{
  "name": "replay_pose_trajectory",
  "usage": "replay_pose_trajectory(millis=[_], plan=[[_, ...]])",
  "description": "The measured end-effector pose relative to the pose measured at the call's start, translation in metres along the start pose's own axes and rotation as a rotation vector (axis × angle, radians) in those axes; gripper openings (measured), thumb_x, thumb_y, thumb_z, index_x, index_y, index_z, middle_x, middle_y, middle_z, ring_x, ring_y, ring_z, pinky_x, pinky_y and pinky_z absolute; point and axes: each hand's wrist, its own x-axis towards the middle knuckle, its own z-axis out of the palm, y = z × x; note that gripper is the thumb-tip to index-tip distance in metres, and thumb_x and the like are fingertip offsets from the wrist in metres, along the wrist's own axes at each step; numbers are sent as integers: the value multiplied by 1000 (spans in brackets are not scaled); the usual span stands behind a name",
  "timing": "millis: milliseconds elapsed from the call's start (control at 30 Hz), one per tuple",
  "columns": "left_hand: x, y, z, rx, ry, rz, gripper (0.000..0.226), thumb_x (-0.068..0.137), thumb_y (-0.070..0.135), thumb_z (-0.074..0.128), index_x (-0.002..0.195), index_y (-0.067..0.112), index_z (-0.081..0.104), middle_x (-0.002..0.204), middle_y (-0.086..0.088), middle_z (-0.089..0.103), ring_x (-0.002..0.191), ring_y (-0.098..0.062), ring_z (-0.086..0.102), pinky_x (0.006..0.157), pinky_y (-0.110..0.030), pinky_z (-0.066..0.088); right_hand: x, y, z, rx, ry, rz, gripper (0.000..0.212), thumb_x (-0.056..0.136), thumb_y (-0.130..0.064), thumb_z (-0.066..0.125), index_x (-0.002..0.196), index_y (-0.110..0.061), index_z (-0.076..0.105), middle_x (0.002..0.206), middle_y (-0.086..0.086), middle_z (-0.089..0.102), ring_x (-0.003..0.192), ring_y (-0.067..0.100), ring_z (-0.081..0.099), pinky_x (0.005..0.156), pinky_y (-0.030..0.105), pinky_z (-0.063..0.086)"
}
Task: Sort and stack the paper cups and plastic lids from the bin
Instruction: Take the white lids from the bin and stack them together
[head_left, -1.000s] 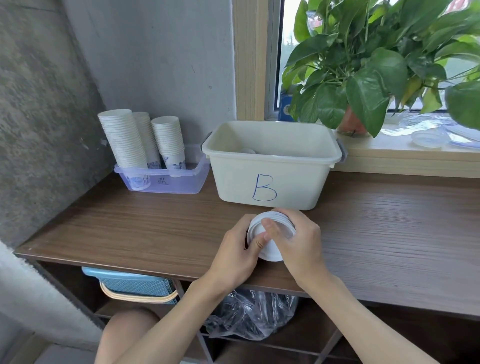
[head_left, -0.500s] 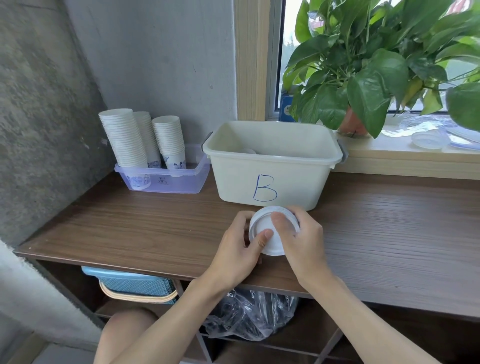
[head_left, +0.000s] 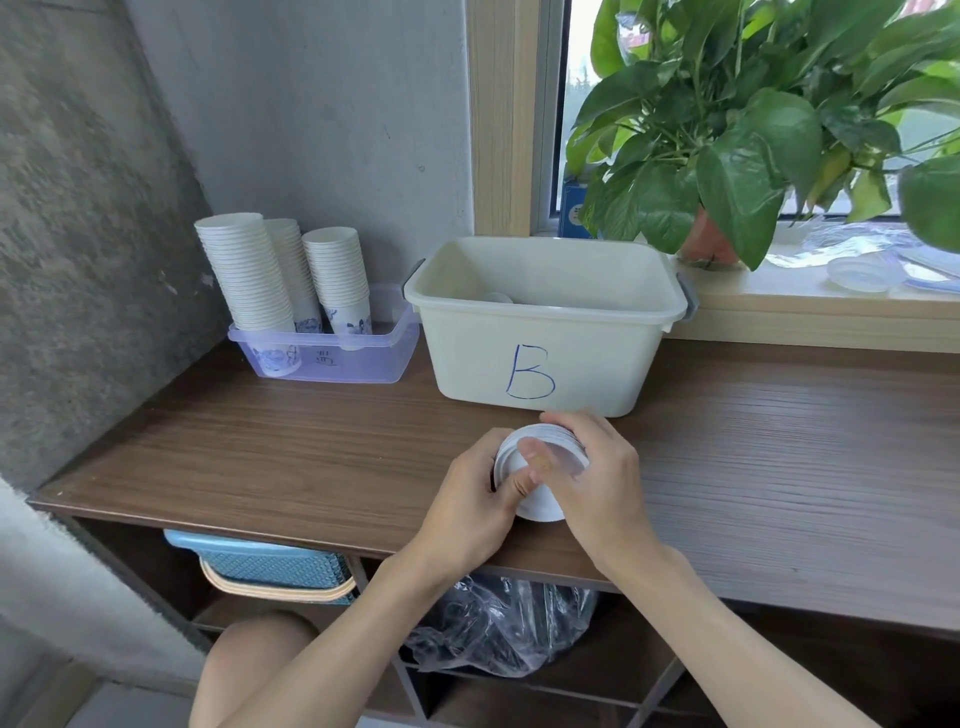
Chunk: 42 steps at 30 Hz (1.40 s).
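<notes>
Both at once, our left hand and right hand curl around a stack of lids over the counter, just in front of the bin marked with a blue "B".

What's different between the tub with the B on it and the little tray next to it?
The tub marked B is opaque cream; the tray is see-through lilac. The tub is bigger and deeper, the tray shallow. Three stacks of paper cups tower above the tray's rim, while whatever is in the tub lies low, mostly hidden. Both are rectangular plastic containers standing on the wooden counter.
</notes>
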Motion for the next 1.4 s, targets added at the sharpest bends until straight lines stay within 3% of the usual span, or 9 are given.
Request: replay_pose_trajectory(millis=[300,400,533,633,767,900,1000,1167,1400], plan=[[-1,0,2,37,2,16,61,80,75,58,108,22,67,98,12,72,93,-10,67,81,-24,51,-1,4,2,-39,20,20,52,79,-59,63,75,-7,62,71,-1,59,71,13,53,61,15,39],[-1,1,2,46,17,-19,40,85,54,68,111,25,65,100,14,72,92,-6,67,80,-20,50,0,2,0,11,59,54,50,80,-61,57,74,-11,59,69,-5,57,69,8,52,60,13,37],[2,2,-1,81,0,-27,31,91,38,67,116,20,61,99,14,71,87,2,65,76,-14,46,3,0,-3,146,95,180,47,78,-63,49,84,-18,62,79,-4,64,76,8,59,67,23,45],[3,2,-2,107,37,41,30,98,33,59,123,17,59,110,15,67,104,-5,64,87,-16,47,2,-4,-2,152,38,148,41,73,-57,62,97,-24,63,92,-11,67,90,4,61,78,16,46],[5,-2,-2,144,51,108,37,98,38,53,131,20,56,123,7,64,118,-19,60,100,-33,47,3,-3,-2,87,-19,59,36,72,-46,71,102,-27,65,98,-14,66,95,0,59,82,10,43],[3,1,-3,124,12,30,41,96,50,55,123,20,64,107,16,69,95,-2,65,82,-25,49,2,-3,-3,89,28,104,42,70,-58,65,90,-21,65,85,-8,66,83,8,60,72,18,45],[3,1,-3,104,10,52,61,89,69,50,118,18,65,104,13,71,94,-6,66,80,-25,51,0,-6,-3,84,14,84,36,67,-53,71,92,-28,63,89,-13,66,87,6,61,75,15,46],[3,2,-3,100,-40,28,27,97,41,60,113,20,65,98,10,70,88,-6,63,77,-23,49,0,-6,-2,97,9,106,33,65,-50,74,83,-23,68,79,-11,68,78,7,63,71,21,49],[2,1,-1,45,-34,28,40,90,50,58,108,15,66,97,-8,70,91,-30,64,81,-43,50,0,-3,-1,90,-8,112,20,69,-27,78,78,-11,70,69,-3,68,66,12,59,59,21,46]])
